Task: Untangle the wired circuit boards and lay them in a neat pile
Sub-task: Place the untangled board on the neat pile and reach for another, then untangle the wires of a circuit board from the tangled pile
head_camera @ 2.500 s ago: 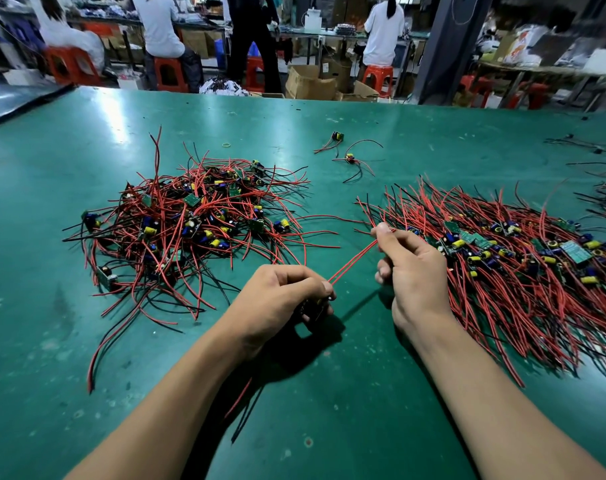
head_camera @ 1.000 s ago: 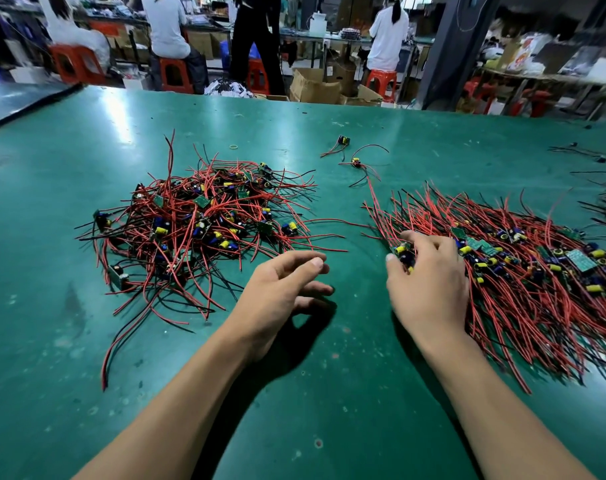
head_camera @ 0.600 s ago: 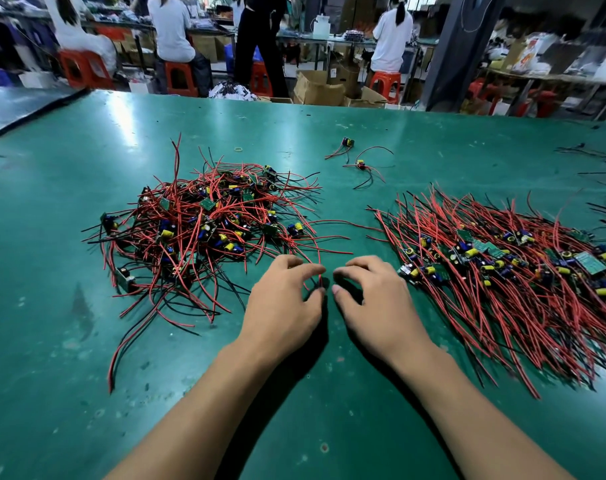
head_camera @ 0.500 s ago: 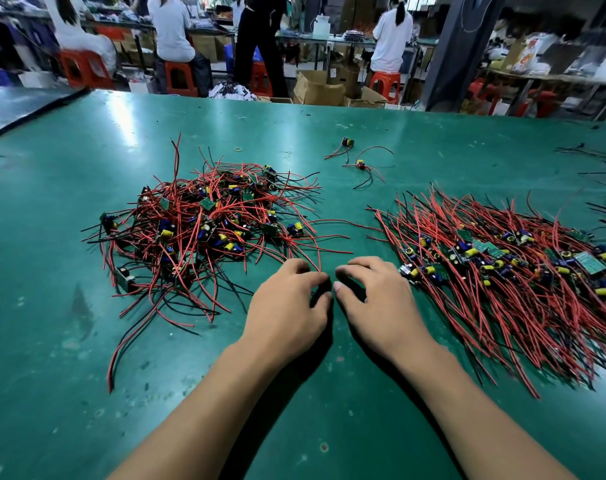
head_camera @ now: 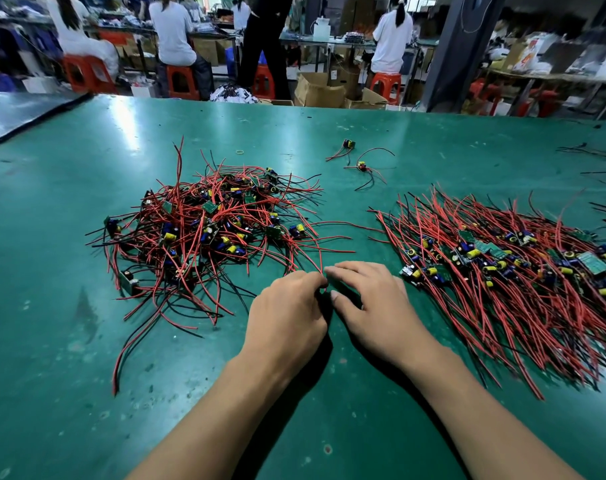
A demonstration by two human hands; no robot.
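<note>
Print on the circuit boards (head_camera: 594, 263) is unreadably small.

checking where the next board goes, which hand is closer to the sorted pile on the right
Right. The right hand is just left of the sorted pile, close to its nearest board. The left hand is farther left, beside trailing wires of the tangled heap.

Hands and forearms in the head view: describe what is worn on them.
The left hand and right hand are bare: no gloves, rings or tape. The left forearm and right forearm are bare to the frame edge, with no sleeve, watch or bracelet in view. The nails that show are short and unpainted.
</note>
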